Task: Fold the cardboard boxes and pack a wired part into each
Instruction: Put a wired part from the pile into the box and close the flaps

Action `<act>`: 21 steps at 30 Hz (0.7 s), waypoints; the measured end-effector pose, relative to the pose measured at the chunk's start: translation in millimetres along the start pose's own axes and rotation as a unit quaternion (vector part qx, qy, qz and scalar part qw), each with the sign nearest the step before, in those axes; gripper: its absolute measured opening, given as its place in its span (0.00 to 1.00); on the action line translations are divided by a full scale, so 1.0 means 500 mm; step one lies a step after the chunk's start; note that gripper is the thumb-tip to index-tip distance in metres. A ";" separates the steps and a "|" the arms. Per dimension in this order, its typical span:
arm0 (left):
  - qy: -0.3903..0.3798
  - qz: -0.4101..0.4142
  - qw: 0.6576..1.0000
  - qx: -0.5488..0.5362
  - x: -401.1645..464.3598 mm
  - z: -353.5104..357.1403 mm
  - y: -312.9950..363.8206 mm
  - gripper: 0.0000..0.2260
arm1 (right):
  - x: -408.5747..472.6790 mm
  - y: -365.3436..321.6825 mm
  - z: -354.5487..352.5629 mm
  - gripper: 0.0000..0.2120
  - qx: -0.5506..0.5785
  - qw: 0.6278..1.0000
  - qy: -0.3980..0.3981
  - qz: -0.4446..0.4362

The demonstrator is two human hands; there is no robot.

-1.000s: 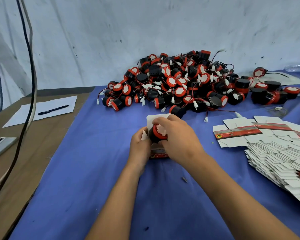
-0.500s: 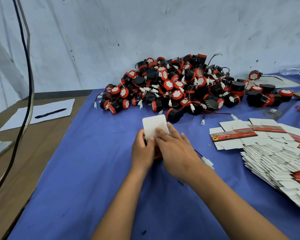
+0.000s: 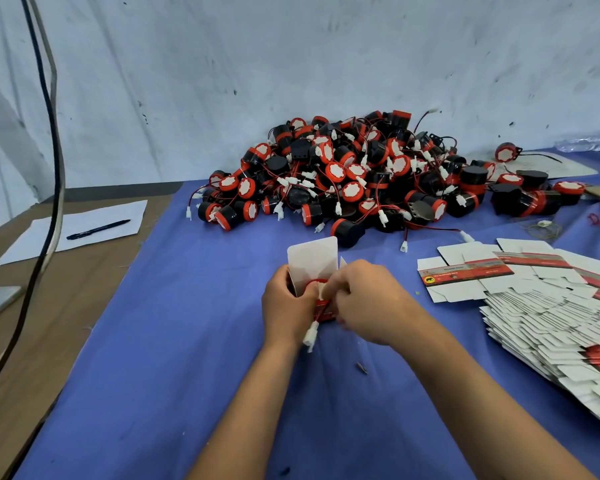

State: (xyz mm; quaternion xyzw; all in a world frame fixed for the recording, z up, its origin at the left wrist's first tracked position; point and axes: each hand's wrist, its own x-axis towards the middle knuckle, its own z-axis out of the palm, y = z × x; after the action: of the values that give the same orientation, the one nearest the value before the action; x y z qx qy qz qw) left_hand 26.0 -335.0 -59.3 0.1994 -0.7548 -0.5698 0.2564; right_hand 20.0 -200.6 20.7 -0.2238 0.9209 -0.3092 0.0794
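A small white cardboard box [image 3: 311, 263] with a red printed side stands on the blue cloth, its lid flap up. My left hand [image 3: 286, 308] grips the box's left side. A red-rimmed black wired part [image 3: 316, 283] sits in the box's open mouth. My right hand [image 3: 364, 301] pinches at the part's wire by the opening. The white connector [image 3: 310, 336] on the red wire hangs out below, between my wrists. Much of the box is hidden by my hands.
A big heap of black-and-red wired parts [image 3: 361, 174] lies at the back of the blue cloth [image 3: 174, 341]. Flat unfolded boxes [image 3: 541, 306] are stacked at the right. At left a pen [image 3: 97, 229] lies on white paper, with cables [image 3: 45, 168] hanging nearby.
The part has gone from my right hand's grip above the box down into its mouth. The connector, trailing right of my right hand, now hangs between my wrists.
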 end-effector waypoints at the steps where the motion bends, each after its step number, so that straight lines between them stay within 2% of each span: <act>1: -0.001 -0.007 1.000 -0.005 -0.001 0.000 0.001 0.06 | 0.000 -0.004 0.008 0.19 0.028 0.999 -0.014 -0.006; 3: -0.015 -0.018 0.999 -0.028 -0.004 0.000 0.003 0.07 | -0.001 -0.004 0.022 0.20 -0.001 0.999 0.031 -0.032; 6: -0.017 -0.016 0.999 -0.036 -0.008 -0.002 0.008 0.08 | 0.001 0.001 0.039 0.10 -0.109 0.987 0.103 -0.062; 10: 0.021 -0.020 0.999 0.045 -0.002 0.000 0.007 0.10 | 0.016 -0.009 0.042 0.05 -0.104 0.983 0.150 -0.024; 12: 0.058 -0.012 0.989 0.136 -0.001 -0.004 0.006 0.14 | 0.024 -0.018 0.037 0.06 -0.103 0.983 0.149 -0.016; 13: 0.055 -0.016 0.988 0.142 -0.001 -0.006 0.007 0.15 | 0.025 -0.024 0.034 0.07 -0.110 0.984 0.137 -0.015; 15: 0.024 -0.027 0.994 0.106 0.000 -0.008 0.010 0.12 | 0.026 -0.034 0.033 0.09 -0.135 0.984 0.116 -0.012; 17: 0.013 -0.025 0.994 0.105 -0.003 -0.003 0.012 0.14 | 0.029 -0.041 0.036 0.11 -0.161 0.981 0.106 0.001; 19: 0.011 -0.020 0.994 0.104 -0.007 0.002 0.015 0.15 | 0.036 -0.045 0.039 0.08 -0.176 0.978 0.115 0.009; 21: 0.007 -0.018 0.995 0.095 -0.010 0.002 0.017 0.14 | 0.042 -0.046 0.046 0.08 -0.179 0.976 0.126 0.000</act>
State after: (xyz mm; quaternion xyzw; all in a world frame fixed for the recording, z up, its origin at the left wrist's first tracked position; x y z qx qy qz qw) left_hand 29.1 -329.1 -52.2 0.2408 -0.7997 -0.4989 0.2314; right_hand 16.5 -238.9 16.1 -0.1939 0.9637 -0.1656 -0.0789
